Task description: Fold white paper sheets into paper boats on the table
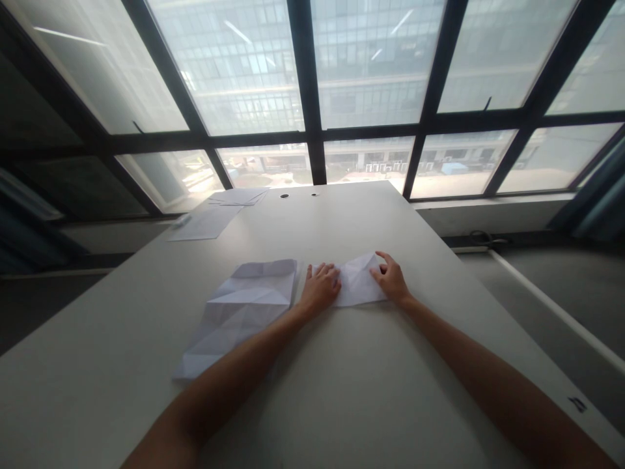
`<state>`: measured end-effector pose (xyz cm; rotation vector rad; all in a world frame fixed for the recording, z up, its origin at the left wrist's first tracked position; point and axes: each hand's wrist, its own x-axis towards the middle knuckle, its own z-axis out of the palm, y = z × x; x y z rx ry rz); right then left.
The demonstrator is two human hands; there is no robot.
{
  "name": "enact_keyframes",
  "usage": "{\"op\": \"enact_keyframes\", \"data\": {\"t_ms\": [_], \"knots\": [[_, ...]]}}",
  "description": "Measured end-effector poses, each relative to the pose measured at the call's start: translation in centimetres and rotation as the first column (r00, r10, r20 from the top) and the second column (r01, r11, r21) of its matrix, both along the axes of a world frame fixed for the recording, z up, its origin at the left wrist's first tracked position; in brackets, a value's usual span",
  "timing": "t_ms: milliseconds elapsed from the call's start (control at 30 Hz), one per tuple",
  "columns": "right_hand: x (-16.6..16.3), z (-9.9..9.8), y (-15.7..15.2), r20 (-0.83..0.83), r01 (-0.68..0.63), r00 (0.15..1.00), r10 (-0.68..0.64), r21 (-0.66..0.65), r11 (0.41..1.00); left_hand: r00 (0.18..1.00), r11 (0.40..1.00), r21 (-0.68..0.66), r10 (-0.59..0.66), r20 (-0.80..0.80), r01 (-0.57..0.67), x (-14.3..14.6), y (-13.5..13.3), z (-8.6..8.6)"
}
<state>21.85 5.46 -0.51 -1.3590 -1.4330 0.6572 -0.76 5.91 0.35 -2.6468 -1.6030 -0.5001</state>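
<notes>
A folded white sheet of paper (359, 281) lies between my two hands on the white table. My left hand (321, 285) rests flat over the paper's left part, fingers stretched out and pressing it down. At the right end, my right hand (389, 277) pinches the paper's raised edge between thumb and fingers. The paper's right side tilts up off the table there. To the left, partly behind my left forearm, lies a larger creased sheet of paper (249, 303), opened out with fold lines across it.
The white table (342, 391) stretches toward tall dark-framed windows (366, 65). Flat white sheets (208, 221) lie at its far left, with a small clear object (181, 221) beside them. Two round holes (284, 196) sit near the far edge. A pale bar (551, 303) runs along the floor at right.
</notes>
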Motion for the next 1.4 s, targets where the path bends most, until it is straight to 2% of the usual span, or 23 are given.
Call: {"op": "enact_keyframes", "data": {"t_ms": [100,200,267,400,567,733,900,967,1133,1300,1400], "knots": [[-0.3,-0.4,-0.1,0.198,-0.038,0.98,0.032,0.029,0.999,1.0,0.999,0.049,-0.006,0.009,0.006,0.2,-0.2,0.3],[-0.8,-0.3,-0.5,0.357,-0.079,0.931,0.071,0.007,0.997,0.988,0.988,0.0,-0.153,0.001,0.153,0.3,-0.4,0.3],[-1.1,-0.3,-0.8,0.398,-0.1,0.913,0.091,0.001,0.995,0.967,0.966,-0.062,-0.253,-0.009,0.252,0.4,-0.4,0.2],[-1.2,-0.4,-0.8,0.37,-0.051,0.928,0.039,0.023,0.998,0.952,0.947,-0.118,-0.303,-0.03,0.298,0.2,-0.5,0.0],[-1.0,-0.8,-0.4,0.334,0.009,0.942,-0.015,0.019,1.0,0.951,0.949,-0.085,-0.308,-0.03,0.304,0.3,-0.9,0.3],[-0.8,-1.0,-0.1,0.3,0.088,0.95,-0.091,0.021,0.996,0.97,0.969,-0.052,-0.243,-0.033,0.241,0.6,-1.1,0.4],[-0.6,-1.0,0.0,0.242,0.126,0.961,-0.132,0.039,0.991,0.986,0.983,-0.1,-0.161,-0.052,0.155,0.6,-0.8,0.0],[-0.5,-0.9,0.0,0.204,0.089,0.974,-0.098,0.052,0.995,0.986,0.98,-0.124,-0.164,-0.04,0.158,0.5,-0.7,-0.2],[-0.6,-0.2,-0.5,0.149,-0.128,0.982,0.112,0.096,0.987,0.983,0.974,-0.135,-0.184,0.007,0.184,0.5,-0.4,-0.5],[-1.4,0.6,-1.7,0.33,-0.352,0.903,0.275,0.202,0.914,0.986,0.978,-0.131,-0.156,0.064,0.163,0.5,-0.1,-0.8],[-1.9,0.9,-2.1,0.465,-0.459,0.818,0.339,0.171,0.872,0.986,0.979,-0.13,-0.144,0.09,0.155,0.4,0.2,-0.8]]}}
